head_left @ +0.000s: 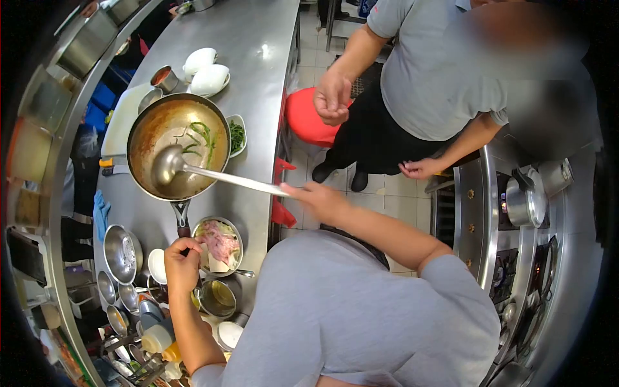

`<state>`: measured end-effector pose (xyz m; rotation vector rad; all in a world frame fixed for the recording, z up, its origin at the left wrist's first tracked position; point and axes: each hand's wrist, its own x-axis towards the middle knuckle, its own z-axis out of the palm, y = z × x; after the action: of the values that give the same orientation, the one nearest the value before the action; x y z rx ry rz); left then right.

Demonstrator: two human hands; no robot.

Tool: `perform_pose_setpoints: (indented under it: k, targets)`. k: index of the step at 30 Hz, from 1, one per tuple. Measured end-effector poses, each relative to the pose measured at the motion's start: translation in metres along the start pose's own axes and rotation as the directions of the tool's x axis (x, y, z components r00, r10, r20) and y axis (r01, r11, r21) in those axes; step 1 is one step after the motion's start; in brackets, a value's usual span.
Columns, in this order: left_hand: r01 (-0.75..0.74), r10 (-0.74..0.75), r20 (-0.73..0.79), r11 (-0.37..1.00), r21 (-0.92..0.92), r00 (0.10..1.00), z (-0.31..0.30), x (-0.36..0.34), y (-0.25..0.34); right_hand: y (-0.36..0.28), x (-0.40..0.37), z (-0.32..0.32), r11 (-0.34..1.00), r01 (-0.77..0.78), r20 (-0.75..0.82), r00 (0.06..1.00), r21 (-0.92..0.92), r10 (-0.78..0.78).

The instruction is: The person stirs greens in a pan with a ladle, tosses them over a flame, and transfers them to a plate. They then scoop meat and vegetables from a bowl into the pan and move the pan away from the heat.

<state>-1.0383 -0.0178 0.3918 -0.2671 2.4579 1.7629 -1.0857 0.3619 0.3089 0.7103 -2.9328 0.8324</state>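
My left hand (182,263) grips the dark handle of a large steel wok (149,129) that rests on the steel counter (258,51). A thin brownish liquid and a few green vegetable strips (203,135) lie in the wok. My right hand (317,197) holds the far end of a long steel ladle (169,164), whose bowl sits inside the wok near its lower left side. Just beside my left hand stands a steel bowl of pale pink sliced meat (219,244).
Another person in a grey shirt and black apron stands across the aisle, hands (332,97) empty. Two white bowls (206,77), a dish of greens (236,135), several small steel bowls (122,255) and squeeze bottles (158,338) crowd the counter. A red stool (306,116) and a stove with a pot (525,200) are nearby.
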Motion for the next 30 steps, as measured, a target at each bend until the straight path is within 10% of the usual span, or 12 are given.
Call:
perform_pose_setpoints:
  k: [8, 16, 30]
  targets:
    - [-0.023, 0.021, 0.012, 0.974, 0.226, 1.000, -0.009, 0.016, 0.004, 0.029, 0.004, -0.078, 0.906, 0.024, -0.261, 0.954, -0.422, -0.146]
    - [-0.239, 0.259, 0.013, 0.871, 0.428, 0.966, -0.004, 0.022, 0.004, -0.006, 0.033, 0.001, 0.992, -0.041, -0.218, 0.974, 0.119, 0.066]
    - [-0.126, 0.138, -0.015, 0.937, 0.325, 0.990, -0.003, 0.025, -0.009, 0.028, 0.009, -0.027, 0.980, -0.060, -0.352, 0.936, -0.190, -0.011]
